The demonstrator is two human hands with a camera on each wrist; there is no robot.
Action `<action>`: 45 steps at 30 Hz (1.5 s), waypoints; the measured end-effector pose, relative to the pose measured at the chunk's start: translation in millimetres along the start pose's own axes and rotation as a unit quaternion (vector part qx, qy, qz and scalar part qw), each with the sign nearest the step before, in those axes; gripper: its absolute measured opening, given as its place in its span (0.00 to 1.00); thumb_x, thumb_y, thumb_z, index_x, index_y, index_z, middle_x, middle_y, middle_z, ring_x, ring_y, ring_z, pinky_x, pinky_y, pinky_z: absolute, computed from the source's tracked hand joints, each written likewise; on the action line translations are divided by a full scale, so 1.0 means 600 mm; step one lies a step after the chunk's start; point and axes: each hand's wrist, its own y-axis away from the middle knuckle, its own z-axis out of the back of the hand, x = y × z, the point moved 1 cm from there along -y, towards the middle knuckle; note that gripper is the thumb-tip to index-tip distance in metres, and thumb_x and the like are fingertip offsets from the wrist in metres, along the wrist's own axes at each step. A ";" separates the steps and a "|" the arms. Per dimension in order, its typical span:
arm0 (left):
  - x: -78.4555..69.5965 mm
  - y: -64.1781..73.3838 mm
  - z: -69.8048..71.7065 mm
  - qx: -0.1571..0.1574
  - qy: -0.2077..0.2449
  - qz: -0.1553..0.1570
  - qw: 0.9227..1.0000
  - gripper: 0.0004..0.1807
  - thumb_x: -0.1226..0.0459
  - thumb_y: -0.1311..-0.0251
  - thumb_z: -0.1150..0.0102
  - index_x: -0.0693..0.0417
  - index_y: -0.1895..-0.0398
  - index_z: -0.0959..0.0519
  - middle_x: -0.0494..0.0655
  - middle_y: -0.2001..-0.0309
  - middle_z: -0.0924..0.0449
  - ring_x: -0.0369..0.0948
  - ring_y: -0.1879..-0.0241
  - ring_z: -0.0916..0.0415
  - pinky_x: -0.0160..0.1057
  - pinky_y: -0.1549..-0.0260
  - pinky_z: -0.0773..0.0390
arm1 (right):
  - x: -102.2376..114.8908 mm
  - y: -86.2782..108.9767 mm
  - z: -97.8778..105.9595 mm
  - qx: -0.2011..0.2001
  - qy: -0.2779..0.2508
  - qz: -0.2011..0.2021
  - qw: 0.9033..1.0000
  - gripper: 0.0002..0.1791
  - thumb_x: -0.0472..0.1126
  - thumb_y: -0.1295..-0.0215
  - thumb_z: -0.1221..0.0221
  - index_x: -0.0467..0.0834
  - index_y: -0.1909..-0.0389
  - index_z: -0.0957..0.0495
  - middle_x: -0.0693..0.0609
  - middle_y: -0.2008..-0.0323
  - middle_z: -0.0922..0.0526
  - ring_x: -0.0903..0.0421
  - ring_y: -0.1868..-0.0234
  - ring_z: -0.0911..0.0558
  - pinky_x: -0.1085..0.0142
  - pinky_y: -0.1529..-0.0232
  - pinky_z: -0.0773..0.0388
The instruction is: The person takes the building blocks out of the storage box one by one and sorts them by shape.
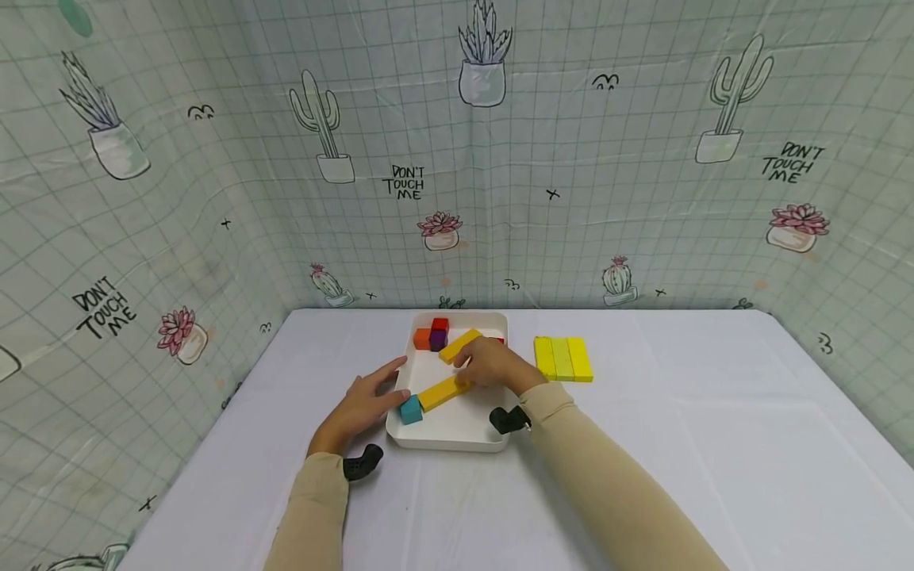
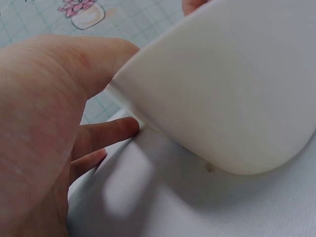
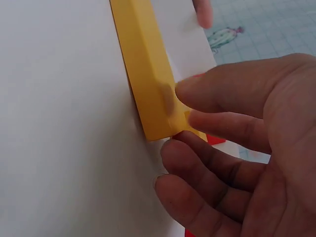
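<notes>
Right hand [image 1: 493, 363] perhaps touches yellow bar [image 1: 439, 393]; open room toward near tray edge [image 1: 446, 445]

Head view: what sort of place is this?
Probably a small, curtained-off tabletop setup for recording handling work. A cactus-print sheet hangs around a white-covered table, on which sit a white tray and yellow blocks.

Head view downward, wrist closeups, shared tray [image 1: 457, 428]
</notes>
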 end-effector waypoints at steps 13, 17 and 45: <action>-0.002 -0.001 0.000 0.006 -0.001 0.008 1.000 0.38 0.47 0.35 0.42 0.33 0.22 0.40 0.55 0.28 0.35 0.65 0.24 0.64 0.74 0.34 0.68 | -0.003 0.003 0.000 0.044 0.061 0.033 0.997 0.15 0.43 0.39 0.30 0.45 0.52 0.14 0.54 0.59 0.17 0.54 0.60 0.24 0.62 0.54 0.22; -0.003 -0.002 0.000 0.004 -0.003 0.010 1.000 0.38 0.47 0.35 0.42 0.33 0.22 0.40 0.55 0.28 0.35 0.64 0.23 0.65 0.73 0.34 0.69 | -0.006 0.000 0.001 0.049 0.070 0.040 0.996 0.12 0.44 0.38 0.30 0.46 0.55 0.15 0.54 0.62 0.18 0.54 0.61 0.22 0.63 0.55 0.21; -0.003 -0.003 0.000 0.000 0.006 0.010 1.000 0.37 0.49 0.35 0.41 0.35 0.22 0.39 0.56 0.29 0.33 0.62 0.23 0.59 0.67 0.31 0.72 | -0.005 0.014 0.005 0.041 0.020 0.070 0.997 0.04 0.36 0.38 0.33 0.46 0.63 0.16 0.54 0.66 0.18 0.53 0.63 0.23 0.64 0.56 0.20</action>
